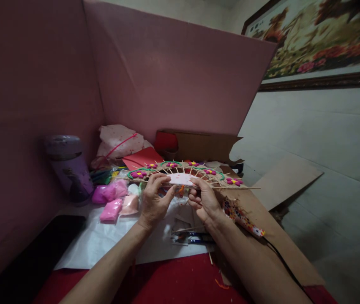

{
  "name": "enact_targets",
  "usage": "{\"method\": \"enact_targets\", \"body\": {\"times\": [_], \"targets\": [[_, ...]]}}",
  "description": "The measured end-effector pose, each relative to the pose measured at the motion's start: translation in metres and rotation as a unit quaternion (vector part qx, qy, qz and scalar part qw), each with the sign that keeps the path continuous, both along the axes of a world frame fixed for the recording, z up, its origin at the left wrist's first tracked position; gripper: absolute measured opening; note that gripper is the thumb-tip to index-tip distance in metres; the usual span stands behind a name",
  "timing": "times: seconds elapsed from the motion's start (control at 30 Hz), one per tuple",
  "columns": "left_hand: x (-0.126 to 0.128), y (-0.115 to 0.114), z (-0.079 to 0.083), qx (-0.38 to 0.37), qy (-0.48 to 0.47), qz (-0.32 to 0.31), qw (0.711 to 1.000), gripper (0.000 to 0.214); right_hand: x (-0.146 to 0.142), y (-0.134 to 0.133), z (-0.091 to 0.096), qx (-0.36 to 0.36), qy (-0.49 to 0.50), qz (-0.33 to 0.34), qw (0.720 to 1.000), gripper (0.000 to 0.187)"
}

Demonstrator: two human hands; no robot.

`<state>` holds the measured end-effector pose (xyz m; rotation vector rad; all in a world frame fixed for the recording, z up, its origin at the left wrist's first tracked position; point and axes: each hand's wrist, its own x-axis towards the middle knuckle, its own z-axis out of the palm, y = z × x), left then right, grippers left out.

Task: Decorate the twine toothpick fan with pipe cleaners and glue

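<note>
Left hand and right hand hold a stick fan above the table, each grip pinched tight on its pale hub, probably to keep the fragile spokes level; pink clay packets lie left of both grips.

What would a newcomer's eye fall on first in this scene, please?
A fan-shaped craft of thin sticks with pink flowers is held at the centre by the left hand and right hand. Behind it stands a tall pink board; a purple bottle sits at the left and a framed painting hangs top right.
</note>
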<state>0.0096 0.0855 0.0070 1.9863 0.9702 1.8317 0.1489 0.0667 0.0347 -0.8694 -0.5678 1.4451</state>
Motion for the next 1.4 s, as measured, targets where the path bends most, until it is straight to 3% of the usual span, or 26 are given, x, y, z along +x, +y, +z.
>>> {"method": "enact_targets", "body": {"times": [0.67,0.77,0.87,1.07,1.2,1.4], "targets": [[0.0,-0.002,-0.002,-0.015,-0.003,-0.02,1.0,0.013,0.0,-0.001,0.001,0.001,0.004,0.009,1.0,0.017],[-0.001,-0.004,-0.003,0.012,0.014,-0.025,1.0,0.026,0.003,0.0,0.002,0.006,0.009,0.011,1.0,0.018],[-0.001,-0.008,-0.004,0.057,0.006,0.014,0.998,0.038,0.007,0.001,0.004,0.009,0.013,0.007,1.0,0.019],[0.002,-0.006,-0.008,0.026,-0.09,0.111,0.989,0.021,0.012,0.003,0.009,0.011,0.018,-0.011,1.0,0.02],[0.0,-0.001,-0.01,-0.02,-0.077,0.067,0.995,0.032,0.011,0.002,0.011,0.009,0.016,-0.014,1.0,0.021],[-0.002,0.001,-0.009,-0.027,-0.069,0.033,0.997,0.022,0.009,0.0,0.01,0.004,0.008,-0.006,1.0,0.02]]}}
